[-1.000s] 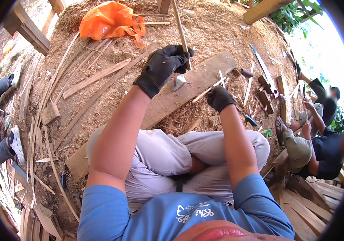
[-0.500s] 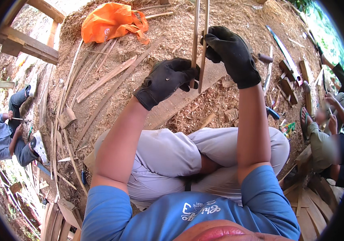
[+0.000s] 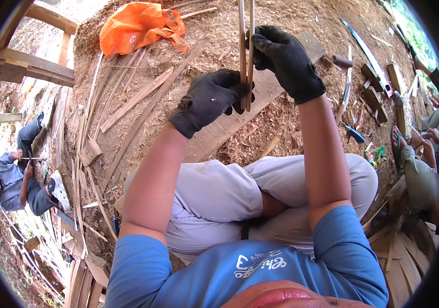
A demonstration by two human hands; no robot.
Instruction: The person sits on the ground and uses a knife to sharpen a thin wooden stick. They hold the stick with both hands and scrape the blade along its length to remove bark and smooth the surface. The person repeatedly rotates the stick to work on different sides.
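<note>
Two thin wooden sticks [image 3: 242, 31] were held side by side, close together and nearly parallel, over a wide plank [image 3: 271, 90]. The left one was gripped near its lower end by the gloved left hand [image 3: 210, 101], with the fingers drawn in narrowly; whether the other stick was also clasped there could not be told. That other stick was pinched higher up by the thumb and fingers of the gloved right hand [image 3: 291, 64]. To the plank's left, long wooden strips [image 3: 137, 99] were strewn over shavings, and beyond its left side an orange bag [image 3: 140, 31] was spread. To its right were laid a brown cylinder [image 3: 341, 62], a long metal blade [image 3: 367, 55] and a blue-handled tool [image 3: 354, 134].
</note>
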